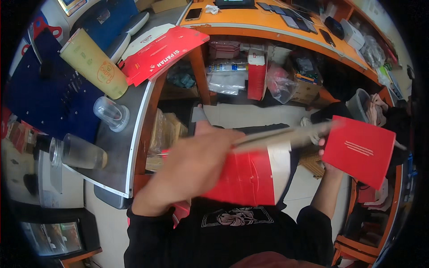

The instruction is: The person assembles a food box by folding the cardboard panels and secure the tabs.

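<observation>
Head view: right hand (331,168) holds red card (357,156) by its left edge, fingers pinched on it, well out to the right. Left hand (187,161) blurred; long pale strip (286,137) runs from its fingers toward the card, can't tell if they grip it. Red cardboard piece (243,181) lies over the lap. Risks, judged: edge-only hold could let the card twist or drop; strip could knock it; lap piece could slide if legs shift.
</observation>
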{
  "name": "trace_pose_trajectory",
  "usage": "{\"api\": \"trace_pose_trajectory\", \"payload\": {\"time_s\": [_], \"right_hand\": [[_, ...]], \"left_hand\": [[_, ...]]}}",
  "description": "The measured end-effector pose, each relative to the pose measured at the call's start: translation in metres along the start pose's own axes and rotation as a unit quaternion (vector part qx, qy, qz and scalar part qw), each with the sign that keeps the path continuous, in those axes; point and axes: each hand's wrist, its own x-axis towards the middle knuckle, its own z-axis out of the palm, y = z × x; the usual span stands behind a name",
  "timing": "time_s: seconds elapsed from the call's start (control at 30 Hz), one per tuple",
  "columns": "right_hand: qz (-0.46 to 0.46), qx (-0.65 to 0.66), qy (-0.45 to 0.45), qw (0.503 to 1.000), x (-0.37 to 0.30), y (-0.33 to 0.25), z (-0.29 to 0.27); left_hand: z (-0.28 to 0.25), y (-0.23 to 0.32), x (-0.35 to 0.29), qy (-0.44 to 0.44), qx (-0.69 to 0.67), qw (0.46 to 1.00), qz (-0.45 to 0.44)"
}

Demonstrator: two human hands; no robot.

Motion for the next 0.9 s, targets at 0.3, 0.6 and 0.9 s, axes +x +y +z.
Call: {"api": "trace_pose_trajectory", "payload": {"time_s": [0.3,0.6,0.9], "right_hand": [[0.009,-0.195,0.015,0.981,-0.026,0.021,0.008],[-0.018,-0.204,0.239,0.949,-0.123,-0.039,-0.065],[-0.011,-0.238,0.206,0.949,-0.100,-0.034,-0.015]], "left_hand": [[0.037,-0.117,0.053,-0.094,-0.254,0.958,-0.095],[0.052,-0.140,0.109,-0.211,-0.470,0.851,-0.100],[0.037,-0.168,0.152,-0.225,-0.405,0.860,-0.215]]}}
